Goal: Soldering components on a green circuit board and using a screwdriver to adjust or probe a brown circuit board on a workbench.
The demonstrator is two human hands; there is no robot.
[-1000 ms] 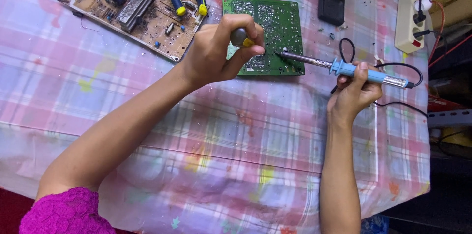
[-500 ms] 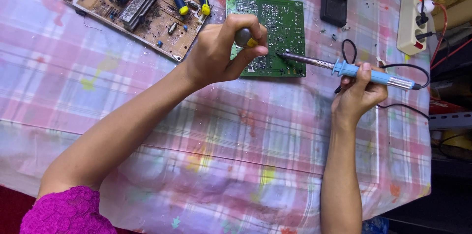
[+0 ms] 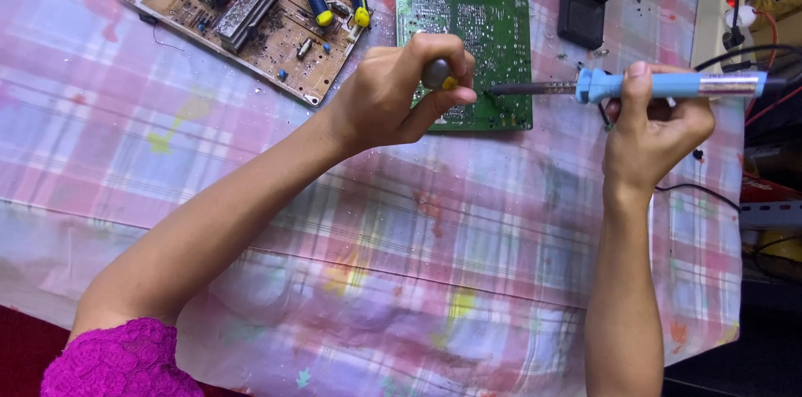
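Left hand (image 3: 401,92): closed around a grey-and-yellow tool handle (image 3: 437,75), held over the green circuit board (image 3: 468,55) on the table (image 3: 376,222). Right hand (image 3: 656,126): closed around a blue soldering iron (image 3: 660,85), tip laid to the board.

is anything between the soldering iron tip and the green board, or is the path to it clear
Nothing visible blocks it. The soldering iron, held in the right hand, has its tip over the green circuit board near its lower right part. The left hand, gripping a small grey and yellow tool, sits just left of the tip, not across it.
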